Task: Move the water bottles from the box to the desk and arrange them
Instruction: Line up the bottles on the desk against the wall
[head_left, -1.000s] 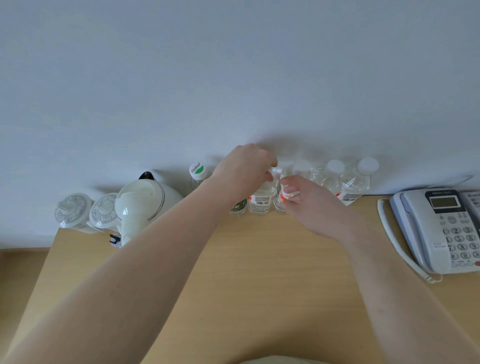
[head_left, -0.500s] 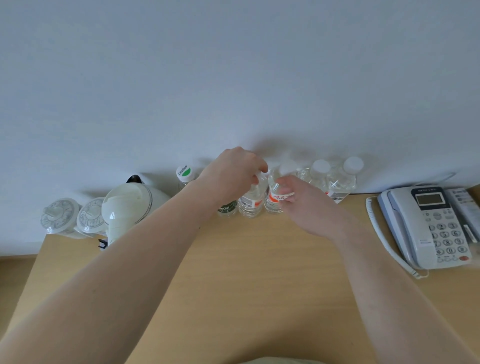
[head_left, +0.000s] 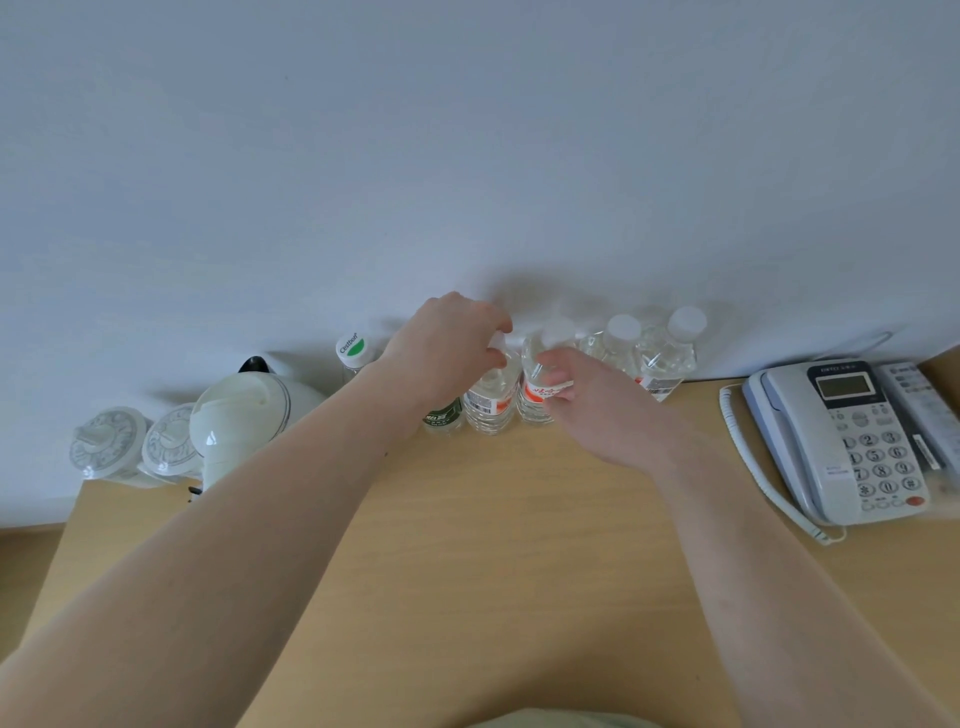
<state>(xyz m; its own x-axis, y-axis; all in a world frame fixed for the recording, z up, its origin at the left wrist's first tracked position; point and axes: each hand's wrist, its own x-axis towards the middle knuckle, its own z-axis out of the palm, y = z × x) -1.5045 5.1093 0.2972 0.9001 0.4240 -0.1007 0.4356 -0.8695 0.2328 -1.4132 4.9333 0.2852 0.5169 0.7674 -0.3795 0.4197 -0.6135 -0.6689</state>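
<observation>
Several clear water bottles stand in a row against the wall at the back of the wooden desk (head_left: 509, 545). My left hand (head_left: 447, 353) grips the top of one bottle (head_left: 488, 405) with a white barcode label. My right hand (head_left: 587, 400) pinches the neighbouring bottle (head_left: 540, 364) at its orange label. Two more white-capped bottles (head_left: 623, 338) (head_left: 675, 348) stand to the right. A green-labelled bottle (head_left: 441, 418) is mostly hidden by my left wrist, and a green-capped bottle (head_left: 355, 351) stands further left. The box is not in view.
A white electric kettle (head_left: 244, 415) and two lidded cups (head_left: 109, 447) (head_left: 169, 447) stand at the back left. A grey desk telephone (head_left: 852, 436) with a coiled cord sits at the right edge.
The camera view shifted slightly, moving everything left in frame. Both hands stay on the same two bottles, with my right fingers now lower on the orange label.
</observation>
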